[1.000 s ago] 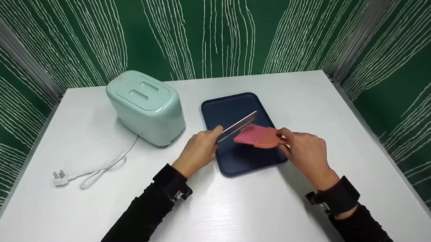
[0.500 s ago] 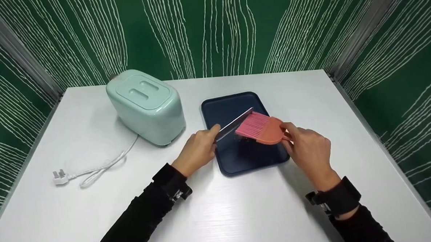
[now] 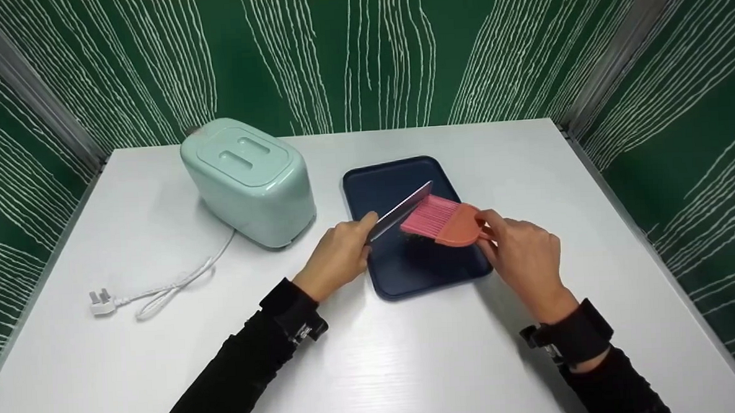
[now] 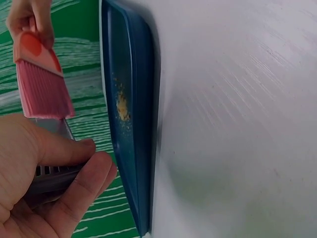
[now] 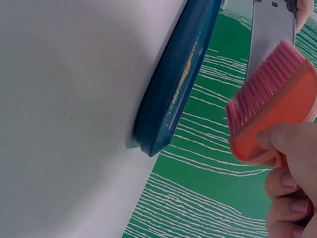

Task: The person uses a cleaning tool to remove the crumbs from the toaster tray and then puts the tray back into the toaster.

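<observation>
My left hand (image 3: 338,250) pinches one end of a flat grey metal crumb tray (image 3: 403,211), which is held tilted on its edge above a navy serving tray (image 3: 429,272). Between thumb and fingers in the left wrist view is its dark slotted end (image 4: 52,179). My right hand (image 3: 527,258) grips the short handle of an orange brush (image 3: 459,227). The brush's pink bristles (image 5: 265,87) lie against the metal face in the right wrist view. Tan crumbs (image 4: 122,106) are scattered on the navy tray below.
A mint-green toaster (image 3: 251,180) stands at the back left of the white table (image 3: 374,361). Its white cord and plug (image 3: 103,303) lie at the left. Green walls with white line patterns (image 3: 386,57) enclose the back and sides.
The brush has moved up and flattened its bristles toward the crumb tray, then drifted slightly left. The crumb tray's far tip has shifted slightly up and left. Both hands keep their hold.
</observation>
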`<state>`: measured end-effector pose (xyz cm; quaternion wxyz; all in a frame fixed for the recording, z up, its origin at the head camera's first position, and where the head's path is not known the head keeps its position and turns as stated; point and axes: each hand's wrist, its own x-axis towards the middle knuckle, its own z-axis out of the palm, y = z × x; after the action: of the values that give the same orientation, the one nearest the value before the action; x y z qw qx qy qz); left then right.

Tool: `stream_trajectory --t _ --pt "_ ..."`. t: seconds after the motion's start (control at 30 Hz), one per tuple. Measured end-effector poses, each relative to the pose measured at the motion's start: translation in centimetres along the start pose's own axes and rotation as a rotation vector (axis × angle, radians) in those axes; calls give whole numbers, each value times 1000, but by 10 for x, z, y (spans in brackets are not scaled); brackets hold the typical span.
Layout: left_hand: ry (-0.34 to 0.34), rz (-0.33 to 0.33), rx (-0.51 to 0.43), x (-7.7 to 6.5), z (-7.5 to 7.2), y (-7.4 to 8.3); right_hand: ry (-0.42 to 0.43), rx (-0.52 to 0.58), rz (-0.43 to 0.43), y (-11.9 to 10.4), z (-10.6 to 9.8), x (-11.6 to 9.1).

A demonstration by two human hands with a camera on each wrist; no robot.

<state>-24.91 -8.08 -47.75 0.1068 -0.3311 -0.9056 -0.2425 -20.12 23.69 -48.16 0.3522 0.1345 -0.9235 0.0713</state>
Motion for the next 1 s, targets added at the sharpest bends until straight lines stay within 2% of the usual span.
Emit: stream_trajectory --t 0.27,0.53,0.8,1.0 --pt "-7 -35 -7 1 0 -3 -47 18 -31 -3 -3 -3" --pt "6 -31 5 1 0 -5 -2 5 -57 -6 -5 -1" --pt "-8 -38 6 0 0 -3 59 -16 -26 -6 -3 0" --pt "-13 -38 10 0 1 -1 62 -26 -14 -5 -1 0"
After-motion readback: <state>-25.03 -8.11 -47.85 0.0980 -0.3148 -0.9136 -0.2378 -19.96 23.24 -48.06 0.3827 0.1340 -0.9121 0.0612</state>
